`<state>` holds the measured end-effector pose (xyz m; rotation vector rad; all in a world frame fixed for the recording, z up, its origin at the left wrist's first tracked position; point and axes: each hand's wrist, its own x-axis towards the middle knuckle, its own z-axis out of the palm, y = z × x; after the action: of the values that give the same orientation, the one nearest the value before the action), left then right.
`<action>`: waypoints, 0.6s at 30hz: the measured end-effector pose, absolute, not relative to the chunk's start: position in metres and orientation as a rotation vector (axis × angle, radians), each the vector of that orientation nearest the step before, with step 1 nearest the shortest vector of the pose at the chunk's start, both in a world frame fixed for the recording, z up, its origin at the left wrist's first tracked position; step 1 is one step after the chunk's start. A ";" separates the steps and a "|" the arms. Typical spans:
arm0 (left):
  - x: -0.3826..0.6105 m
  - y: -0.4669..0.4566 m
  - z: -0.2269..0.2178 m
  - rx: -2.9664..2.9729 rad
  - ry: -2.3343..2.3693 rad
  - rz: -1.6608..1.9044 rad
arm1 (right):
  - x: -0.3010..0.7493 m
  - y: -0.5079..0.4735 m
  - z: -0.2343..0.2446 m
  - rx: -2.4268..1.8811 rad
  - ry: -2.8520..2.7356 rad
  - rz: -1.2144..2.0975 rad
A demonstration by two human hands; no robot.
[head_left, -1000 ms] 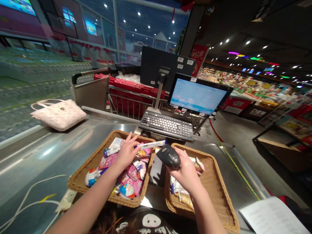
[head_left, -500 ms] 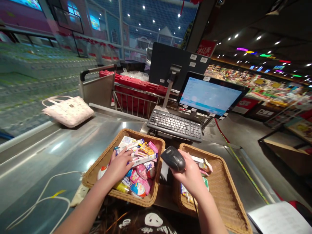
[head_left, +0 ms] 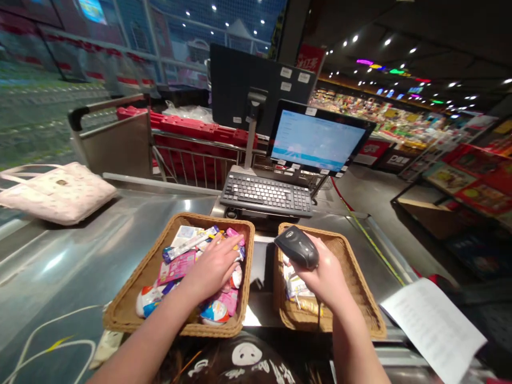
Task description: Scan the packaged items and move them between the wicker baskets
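Note:
My left hand [head_left: 212, 269] reaches into the left wicker basket [head_left: 138, 285], fingers curled down over the small colourful snack and toy packets [head_left: 180, 261] piled there; what it grips is hidden under the palm. My right hand [head_left: 324, 274] is closed round a black handheld barcode scanner [head_left: 298, 246], held above the right wicker basket [head_left: 360, 298], which has a few packets [head_left: 296, 288] at its left side.
A keyboard [head_left: 267, 194] and lit touchscreen [head_left: 316, 141] stand behind the baskets on the steel checkout counter [head_left: 80, 240]. A pale handbag [head_left: 56, 192] lies at the left, white cables [head_left: 48, 341] at the near left, a printed sheet [head_left: 434, 325] at the right. A trolley [head_left: 188, 149] stands beyond.
My left hand has shifted rightwards within the left basket, over the packets. The scanner hand has stayed over the right basket. The camera view has swung and tilted.

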<state>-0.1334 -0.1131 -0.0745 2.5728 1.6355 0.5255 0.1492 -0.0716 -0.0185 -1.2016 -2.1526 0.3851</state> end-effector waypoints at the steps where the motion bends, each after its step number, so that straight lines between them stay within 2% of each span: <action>1: -0.125 -0.107 -0.072 2.610 1.588 0.536 | 0.159 -0.071 -0.016 -1.227 -2.134 0.365; 8: -0.049 -0.058 -0.070 2.806 1.312 0.497 | 0.224 -0.064 -0.011 -1.351 -2.041 0.209; 18: 0.049 0.025 -0.122 3.087 1.064 0.095 | 0.273 -0.055 -0.015 -1.409 -1.984 0.199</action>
<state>0.0494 0.0249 -0.1219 3.0867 1.0639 0.0951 0.2727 -0.0551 -0.0146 -1.4093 -1.9843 0.1988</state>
